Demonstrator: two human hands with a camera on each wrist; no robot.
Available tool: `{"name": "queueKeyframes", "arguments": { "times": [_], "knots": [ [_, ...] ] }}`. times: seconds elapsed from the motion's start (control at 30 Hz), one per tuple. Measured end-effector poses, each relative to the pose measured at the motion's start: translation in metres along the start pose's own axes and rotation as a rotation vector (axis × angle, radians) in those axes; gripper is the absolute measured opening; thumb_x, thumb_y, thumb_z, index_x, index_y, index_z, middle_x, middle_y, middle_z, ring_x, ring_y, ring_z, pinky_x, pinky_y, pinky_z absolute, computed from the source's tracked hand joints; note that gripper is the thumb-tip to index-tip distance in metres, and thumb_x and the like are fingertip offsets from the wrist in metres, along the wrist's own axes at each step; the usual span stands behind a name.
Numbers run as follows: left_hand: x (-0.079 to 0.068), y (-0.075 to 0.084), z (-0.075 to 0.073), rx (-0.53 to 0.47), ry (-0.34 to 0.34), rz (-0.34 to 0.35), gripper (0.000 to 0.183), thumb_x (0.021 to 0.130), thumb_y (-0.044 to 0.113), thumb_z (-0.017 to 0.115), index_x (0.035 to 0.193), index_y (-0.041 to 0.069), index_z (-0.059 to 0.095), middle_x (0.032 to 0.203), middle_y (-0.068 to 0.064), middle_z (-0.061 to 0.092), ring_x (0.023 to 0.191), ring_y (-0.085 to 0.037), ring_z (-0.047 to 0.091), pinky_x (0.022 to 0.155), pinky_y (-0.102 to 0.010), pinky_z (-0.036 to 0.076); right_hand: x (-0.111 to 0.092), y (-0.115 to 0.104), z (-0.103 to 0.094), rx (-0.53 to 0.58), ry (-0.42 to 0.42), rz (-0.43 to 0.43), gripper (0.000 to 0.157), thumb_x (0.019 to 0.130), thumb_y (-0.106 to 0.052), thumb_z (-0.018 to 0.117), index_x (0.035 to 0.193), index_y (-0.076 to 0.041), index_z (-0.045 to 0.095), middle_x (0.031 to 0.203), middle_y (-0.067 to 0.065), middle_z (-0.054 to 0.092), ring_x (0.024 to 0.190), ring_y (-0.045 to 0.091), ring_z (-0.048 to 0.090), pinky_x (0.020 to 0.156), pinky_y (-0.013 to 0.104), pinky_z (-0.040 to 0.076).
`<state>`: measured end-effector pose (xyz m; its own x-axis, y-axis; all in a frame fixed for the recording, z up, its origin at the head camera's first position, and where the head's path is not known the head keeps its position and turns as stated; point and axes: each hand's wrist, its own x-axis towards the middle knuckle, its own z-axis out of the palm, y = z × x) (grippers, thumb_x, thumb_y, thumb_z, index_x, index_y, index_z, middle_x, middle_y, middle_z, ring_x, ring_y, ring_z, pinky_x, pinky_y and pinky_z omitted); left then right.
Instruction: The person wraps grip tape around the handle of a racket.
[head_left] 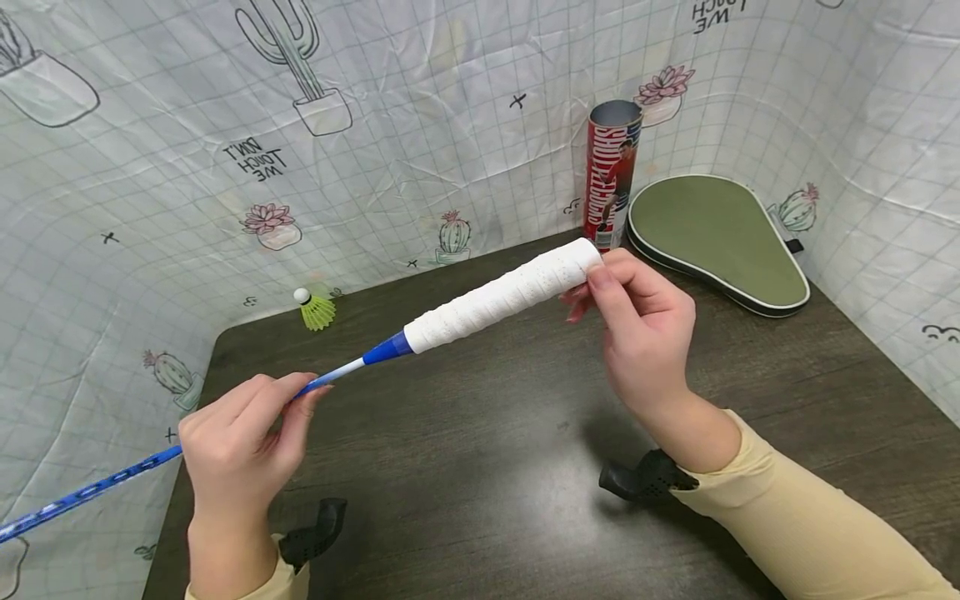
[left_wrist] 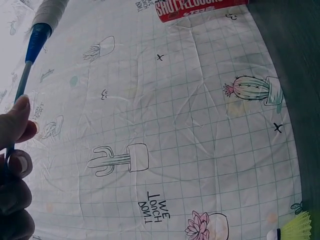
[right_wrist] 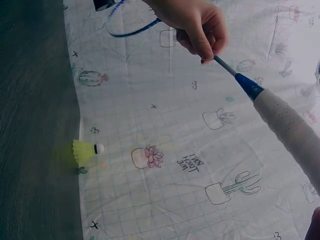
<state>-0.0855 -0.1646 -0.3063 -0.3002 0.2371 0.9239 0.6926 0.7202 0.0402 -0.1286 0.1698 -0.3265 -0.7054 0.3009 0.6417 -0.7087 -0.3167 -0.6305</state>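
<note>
A badminton racket is held up above the dark table, tilted, with its white wrapped handle (head_left: 502, 300) toward the upper right. Its blue and white shaft runs down to the left, and most of the head lies outside the head view. My left hand (head_left: 242, 437) grips the shaft between thumb and curled fingers, a short way below the blue cone (head_left: 387, 348). At the butt end of the handle, my right hand (head_left: 651, 333) pinches the edge with thumb and fingers; some of its fingertips are hidden behind. Part of the blue racket frame (right_wrist: 132, 34) shows in the right wrist view.
A yellow shuttlecock (head_left: 318, 312) lies at the back left of the table (head_left: 465, 433). Toward the back right stand a red shuttlecock tube (head_left: 609, 179) and a green paddle-shaped case (head_left: 712, 237). Patterned cloth (head_left: 420, 117) hangs behind and at both sides.
</note>
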Motion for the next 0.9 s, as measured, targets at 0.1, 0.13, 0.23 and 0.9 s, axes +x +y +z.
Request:
{"name": "queueKeyframes", "arguments": {
  "times": [0.1,0.13,0.23,0.9],
  "knots": [
    [-0.0003,0.0000,0.0010,-0.006,-0.005,0.011,0.043,0.101,0.032,0.070,0.072,0.000,0.074,0.053,-0.001,0.052,0.042,-0.008,0.030,0.039,-0.023,0.019,0.0002,-0.0006,-0.0007,-0.033,0.025,0.002,0.022,0.096,0.010,0.060,0.075,0.015,0.062,0.079,0.012,0.064,0.067,0.023,0.060,0.057,0.029,0.053],
    [-0.0003,0.0001,0.0016,-0.009,-0.004,0.013,0.043,0.101,0.032,0.069,0.072,0.000,0.074,0.053,0.000,0.052,0.042,-0.007,0.029,0.039,-0.023,0.019,-0.0001,-0.0009,-0.0008,-0.039,0.031,0.007,0.023,0.096,0.009,0.060,0.074,0.015,0.060,0.081,0.012,0.064,0.068,0.022,0.060,0.057,0.029,0.054],
    [-0.0007,0.0005,0.0028,-0.017,-0.012,0.011,0.043,0.101,0.032,0.069,0.072,0.000,0.073,0.052,0.001,0.049,0.043,-0.006,0.028,0.039,-0.022,0.019,-0.0010,-0.0021,-0.0013,-0.017,0.020,0.026,0.025,0.098,0.008,0.057,0.075,0.019,0.056,0.091,0.013,0.064,0.079,0.023,0.062,0.060,0.030,0.057],
    [-0.0090,-0.0043,0.0029,-0.093,-0.141,-0.006,0.043,0.103,0.034,0.065,0.076,0.002,0.073,0.057,0.005,0.051,0.046,0.000,0.029,0.042,-0.016,0.021,-0.0014,-0.0035,-0.0032,0.150,0.013,0.037,0.025,0.097,0.012,0.052,0.074,0.019,0.055,0.101,0.020,0.066,0.090,0.027,0.064,0.061,0.034,0.060]
  ]
}}
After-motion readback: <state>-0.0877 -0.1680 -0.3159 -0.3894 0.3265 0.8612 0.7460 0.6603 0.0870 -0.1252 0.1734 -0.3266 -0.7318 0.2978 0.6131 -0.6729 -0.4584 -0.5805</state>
